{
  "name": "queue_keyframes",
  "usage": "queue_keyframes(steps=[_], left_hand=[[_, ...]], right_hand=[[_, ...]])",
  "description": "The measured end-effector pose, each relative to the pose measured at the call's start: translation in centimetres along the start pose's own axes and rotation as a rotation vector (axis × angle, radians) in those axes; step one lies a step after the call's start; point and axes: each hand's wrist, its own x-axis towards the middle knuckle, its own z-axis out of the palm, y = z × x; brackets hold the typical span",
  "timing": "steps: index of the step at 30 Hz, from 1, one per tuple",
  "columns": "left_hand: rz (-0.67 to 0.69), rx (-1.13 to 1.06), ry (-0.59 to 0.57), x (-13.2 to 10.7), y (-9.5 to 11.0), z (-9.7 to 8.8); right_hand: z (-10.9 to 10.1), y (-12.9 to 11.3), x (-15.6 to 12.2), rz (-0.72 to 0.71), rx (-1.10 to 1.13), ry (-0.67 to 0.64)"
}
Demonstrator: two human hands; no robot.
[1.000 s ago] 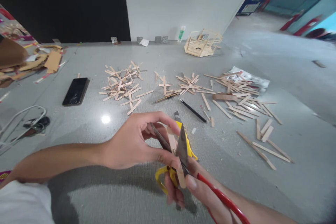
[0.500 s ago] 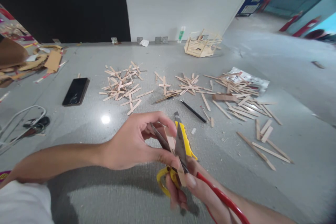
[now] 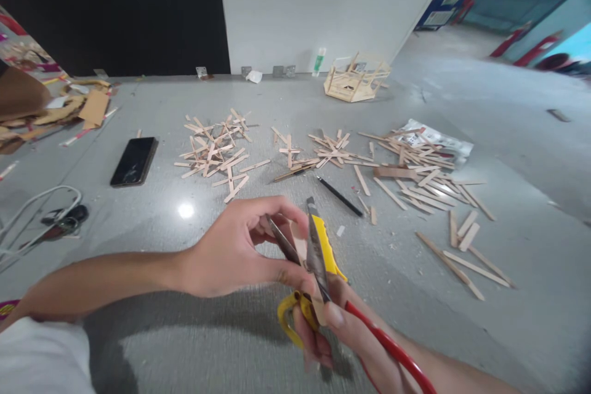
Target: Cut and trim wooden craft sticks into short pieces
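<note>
My left hand (image 3: pixel 244 246) pinches a wooden craft stick (image 3: pixel 299 243) between thumb and fingers. My right hand (image 3: pixel 341 314) grips a pair of scissors (image 3: pixel 316 255), its fingers around the yellow handle. The scissor blades point up and away, parted, with the stick between them. A red curved band or handle (image 3: pixel 388 345) lies along my right wrist; which it is I cannot tell. Just beyond the blades a yellow utility knife (image 3: pixel 327 246) rests on the grey floor, partly hidden. Farther off lies a thin black craft knife or pen (image 3: pixel 340 196).
Cut sticks form a left pile (image 3: pixel 215 148) and a middle pile (image 3: pixel 335 148); longer sticks (image 3: pixel 425 191) lie right by a plastic packet (image 3: pixel 443 138). A stick frame (image 3: pixel 353 83) and glue tube (image 3: pixel 318 61) stand near the white panel. A phone (image 3: pixel 133 161) and cable (image 3: pixel 41 197) lie left.
The scissor blades have drawn slightly closer together around the stick. My left hand keeps nearly the same place, and the things on the floor have not moved.
</note>
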Motion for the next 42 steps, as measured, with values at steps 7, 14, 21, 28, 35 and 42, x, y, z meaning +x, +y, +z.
queue_keyframes(steps=[7, 14, 21, 28, 35, 42], left_hand=[[0.004, -0.019, -0.015, 0.0, 0.0, -0.1], [-0.003, 0.024, 0.086, -0.3, -0.1, 0.4], [-0.143, 0.254, -0.129, -1.4, -0.5, 1.7], [-0.029, 0.388, -0.159, -1.7, -1.0, 1.8], [0.048, 0.452, -0.259, -1.3, -0.5, 1.3], [0.004, 0.403, -0.297, -1.1, -0.1, 0.9]], right_hand=[[-0.4, 0.0, 0.3, -0.051, -0.048, -0.043], [-0.2, 0.2, 0.5, -0.118, -0.025, 0.012], [-0.6, 2.3, -0.5, -0.210, -0.180, 0.159], [-0.6, 1.9, -0.3, -0.244, -0.268, 0.180], [-0.9, 2.8, -0.5, -0.338, -0.173, 0.135], [-0.6, 1.0, 0.0, -0.260, -0.211, 0.115]])
